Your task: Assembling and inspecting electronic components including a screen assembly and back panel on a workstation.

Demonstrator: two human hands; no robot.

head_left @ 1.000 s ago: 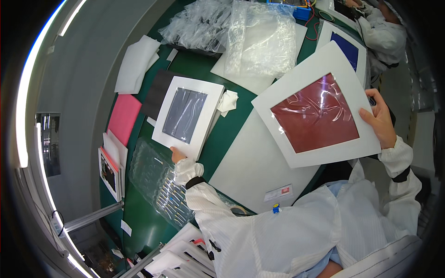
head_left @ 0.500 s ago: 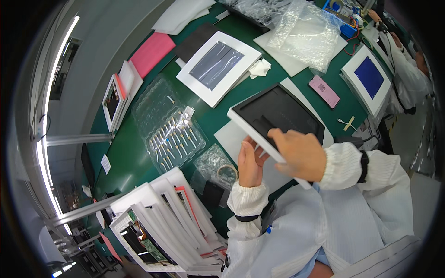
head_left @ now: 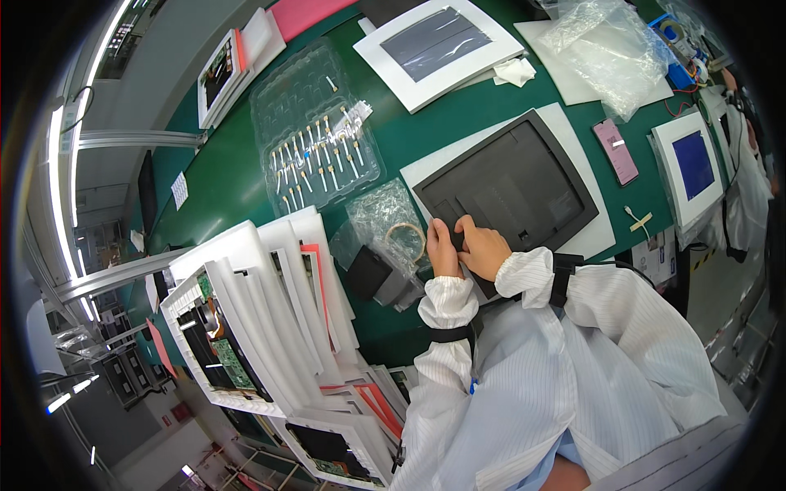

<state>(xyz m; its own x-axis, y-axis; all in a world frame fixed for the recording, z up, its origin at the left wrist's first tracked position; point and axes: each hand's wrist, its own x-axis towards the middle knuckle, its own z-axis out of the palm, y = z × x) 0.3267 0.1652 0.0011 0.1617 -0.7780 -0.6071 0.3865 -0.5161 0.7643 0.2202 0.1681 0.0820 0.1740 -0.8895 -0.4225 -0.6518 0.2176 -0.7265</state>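
The black panel (head_left: 528, 176) lies on a white sheet (head_left: 596, 233) on the green bench (head_left: 229, 143). At the panel's near edge, toward its left corner, the left hand (head_left: 443, 250) and right hand (head_left: 485, 248) rest side by side, fingers curled; I cannot tell whether either grips anything. Left of the panel lies a clear tray (head_left: 282, 94) with small parts; beyond it, a white-framed screen (head_left: 434, 45); right of it, a pink phone (head_left: 616, 155).

Panel (head_left: 508, 184) on sheet (head_left: 591, 240), tray (head_left: 286, 94) to the left, phone (head_left: 616, 155) to the right.
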